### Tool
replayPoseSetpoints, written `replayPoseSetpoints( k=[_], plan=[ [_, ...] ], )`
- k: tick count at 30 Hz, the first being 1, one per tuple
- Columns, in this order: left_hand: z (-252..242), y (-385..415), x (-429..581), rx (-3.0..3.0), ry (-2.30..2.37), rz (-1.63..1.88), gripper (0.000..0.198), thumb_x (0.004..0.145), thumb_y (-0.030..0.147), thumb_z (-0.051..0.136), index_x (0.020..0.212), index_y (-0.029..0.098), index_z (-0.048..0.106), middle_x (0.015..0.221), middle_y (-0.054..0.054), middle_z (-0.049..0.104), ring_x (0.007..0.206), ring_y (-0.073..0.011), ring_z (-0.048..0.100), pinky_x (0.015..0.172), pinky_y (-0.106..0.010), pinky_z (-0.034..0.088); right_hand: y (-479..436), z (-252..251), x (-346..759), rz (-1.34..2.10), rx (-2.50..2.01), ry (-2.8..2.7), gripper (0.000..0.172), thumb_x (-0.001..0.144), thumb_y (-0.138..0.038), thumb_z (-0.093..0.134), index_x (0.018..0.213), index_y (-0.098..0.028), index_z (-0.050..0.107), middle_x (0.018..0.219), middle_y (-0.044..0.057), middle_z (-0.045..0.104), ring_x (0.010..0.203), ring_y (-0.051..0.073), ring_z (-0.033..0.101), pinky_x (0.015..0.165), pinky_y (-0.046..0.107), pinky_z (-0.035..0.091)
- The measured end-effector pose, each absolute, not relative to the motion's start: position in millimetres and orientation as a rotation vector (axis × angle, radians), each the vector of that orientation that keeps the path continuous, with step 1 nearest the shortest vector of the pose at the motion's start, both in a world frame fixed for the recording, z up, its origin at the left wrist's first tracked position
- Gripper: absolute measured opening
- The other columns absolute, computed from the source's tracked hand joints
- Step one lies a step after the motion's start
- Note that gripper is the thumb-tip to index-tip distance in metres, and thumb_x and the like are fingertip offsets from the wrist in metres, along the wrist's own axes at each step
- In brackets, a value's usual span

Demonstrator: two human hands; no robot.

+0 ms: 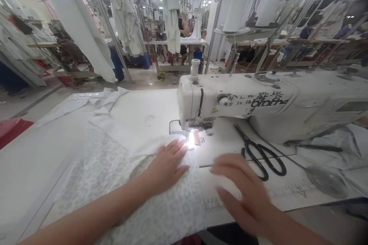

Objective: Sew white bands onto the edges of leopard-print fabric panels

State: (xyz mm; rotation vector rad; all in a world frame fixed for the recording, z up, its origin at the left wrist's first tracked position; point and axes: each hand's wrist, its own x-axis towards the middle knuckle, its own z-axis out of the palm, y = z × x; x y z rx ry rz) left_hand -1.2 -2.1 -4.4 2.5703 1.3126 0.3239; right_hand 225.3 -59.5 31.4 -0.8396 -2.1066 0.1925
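Observation:
My left hand (166, 166) lies flat with its fingers spread on a pale leopard-print fabric (94, 164), the fingertips close to the lit needle area. A plain white fabric strip (123, 138) runs along the upper edge of the print and in under the needle. The sewing machine (230, 99) stands over the fabric's right end, its lamp glaring on the cloth. Blurred by motion, my right hand (244, 191) hovers over the table right of the fabric. Its fingers are curved, with the thumb apart, and nothing shows between them.
Black-handled scissors (261, 157) lie below the machine arm, blades toward the needle. More printed fabric (330, 149) is bunched at the right. Thread cones (237, 9) stand behind the machine. White cloth (77, 19) hangs at the left. A person (182, 30) sits in the background.

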Motion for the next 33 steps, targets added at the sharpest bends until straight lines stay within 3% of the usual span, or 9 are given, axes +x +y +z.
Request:
replayPoseSetpoints(
  k=[6,16,23,28,33],
  plan=[
    [-2,-1,0,2.593,1.312,0.287,0.045,0.089,0.036,0.041,0.133,0.027,0.036,0.141,-0.005,0.038,0.131,-0.0282,0.029,0.1,-0.053,0.032,11,-2,209,0.16,-0.917,-2.471,0.031,0.085,-0.018,0.048,0.114,-0.012,0.052,0.11,0.012,0.056,0.105,0.028,0.047,0.088,0.045,0.044],
    [3,6,-2,2.589,1.263,0.193,0.045,0.088,0.038,0.043,0.131,0.024,0.042,0.139,-0.003,0.041,0.129,-0.0273,0.032,0.101,-0.049,0.032,13,-16,214,0.071,-0.877,-2.517,0.031,0.086,-0.025,0.048,0.113,-0.011,0.056,0.111,0.012,0.06,0.105,0.026,0.049,0.088,0.043,0.042],
    [1,22,-5,2.66,1.24,0.228,0.047,0.088,0.039,0.043,0.132,0.022,0.039,0.139,-0.004,0.042,0.129,-0.0246,0.032,0.101,-0.044,0.032,20,-10,210,0.076,-1.047,-2.616,0.043,0.087,-0.034,0.048,0.12,-0.007,0.052,0.12,0.014,0.056,0.107,0.03,0.047,0.088,0.046,0.042],
    [-1,35,-6,2.683,1.247,0.272,0.048,0.088,0.042,0.042,0.13,0.019,0.042,0.137,-0.005,0.044,0.129,-0.0237,0.033,0.103,-0.041,0.031,23,-10,207,0.063,-1.176,-2.629,0.055,0.087,-0.038,0.049,0.131,-0.005,0.042,0.127,0.017,0.049,0.114,0.033,0.042,0.089,0.048,0.041],
    [-3,39,-5,2.692,1.247,0.317,0.046,0.088,0.04,0.043,0.128,0.019,0.043,0.135,-0.005,0.046,0.129,-0.0238,0.033,0.104,-0.041,0.03,14,-2,221,0.064,-1.113,-2.496,0.032,0.088,-0.025,0.045,0.116,-0.012,0.051,0.112,0.014,0.057,0.105,0.027,0.049,0.087,0.043,0.044]
  ],
)
